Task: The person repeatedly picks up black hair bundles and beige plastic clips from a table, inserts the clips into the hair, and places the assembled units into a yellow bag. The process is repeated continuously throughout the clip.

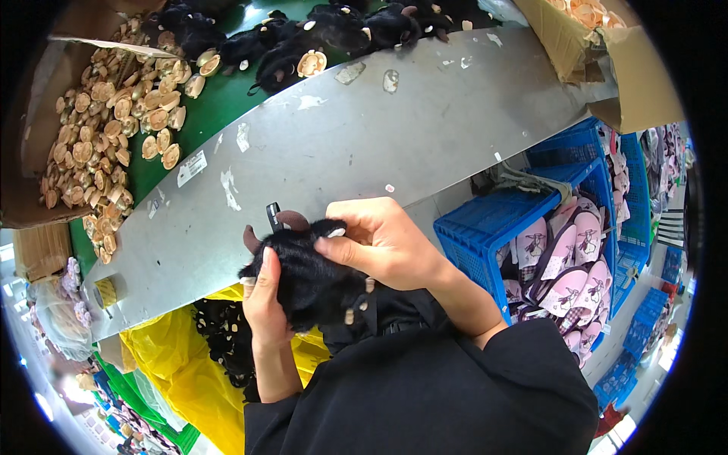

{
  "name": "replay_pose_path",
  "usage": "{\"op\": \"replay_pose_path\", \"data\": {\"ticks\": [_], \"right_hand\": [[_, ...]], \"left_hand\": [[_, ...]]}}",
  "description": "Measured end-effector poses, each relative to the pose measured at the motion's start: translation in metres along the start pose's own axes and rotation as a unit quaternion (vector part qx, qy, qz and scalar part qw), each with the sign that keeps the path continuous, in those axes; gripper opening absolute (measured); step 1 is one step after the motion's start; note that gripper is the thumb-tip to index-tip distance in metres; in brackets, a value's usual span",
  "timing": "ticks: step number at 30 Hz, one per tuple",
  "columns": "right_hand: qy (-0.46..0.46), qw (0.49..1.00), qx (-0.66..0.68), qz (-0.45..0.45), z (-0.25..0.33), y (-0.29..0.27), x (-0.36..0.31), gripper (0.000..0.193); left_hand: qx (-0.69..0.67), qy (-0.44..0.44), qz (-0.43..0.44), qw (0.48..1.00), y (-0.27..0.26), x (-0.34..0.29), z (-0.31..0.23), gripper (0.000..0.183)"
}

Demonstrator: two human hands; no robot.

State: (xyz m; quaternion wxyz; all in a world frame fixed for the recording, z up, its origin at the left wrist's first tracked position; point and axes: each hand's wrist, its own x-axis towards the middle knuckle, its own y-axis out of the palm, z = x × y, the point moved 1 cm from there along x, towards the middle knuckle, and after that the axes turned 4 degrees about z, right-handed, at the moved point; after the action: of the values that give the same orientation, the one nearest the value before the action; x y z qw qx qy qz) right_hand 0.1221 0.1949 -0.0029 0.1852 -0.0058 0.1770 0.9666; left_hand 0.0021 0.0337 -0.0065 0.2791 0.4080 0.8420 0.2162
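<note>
Tabletop (334, 144) (scuffed metal), held plush (307, 265), blue crates (493, 216)

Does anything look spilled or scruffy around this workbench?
Yes: a few beige shell-like pieces lie loose on the green surface outside the cardboard box, as if spilled. The grey metal ledge looks scruffy, dotted with ragged white patches.

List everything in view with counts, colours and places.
Horned furry plush: one, black, between both hands
Furry plush pile: several pieces, black, far side
Hollow rounded shells: many, tan, mostly left
Flat smooth surface: one, green, beneath pile
Flat metal ledge: one, grey, middle
Cardboard boxes: several, brown, upper corners
Plastic crates: several, blue, right
Printed slippers: many, pink, in crates
Crinkled plastic sheeting: uncounted, yellow, lower left
Left hand: one, bare, plush's left side
Right hand: one, bare, plush's right side
</note>
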Motion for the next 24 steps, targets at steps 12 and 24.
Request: {"op": "replay_pose_path", "data": {"ticks": [12, 24], "right_hand": [[0.047, 0.997, 0.036, 0.051, 0.01, 0.002, 0.006, 0.02], [0.047, 0.994, 0.071, 0.068, 0.009, 0.006, 0.009, 0.017]], "left_hand": [[-0.155, 0.029, 0.107, 0.982, -0.012, 0.004, 0.008, 0.046], [-0.158, 0.023, 0.039, 0.986, -0.024, -0.001, 0.018, 0.052]]}}
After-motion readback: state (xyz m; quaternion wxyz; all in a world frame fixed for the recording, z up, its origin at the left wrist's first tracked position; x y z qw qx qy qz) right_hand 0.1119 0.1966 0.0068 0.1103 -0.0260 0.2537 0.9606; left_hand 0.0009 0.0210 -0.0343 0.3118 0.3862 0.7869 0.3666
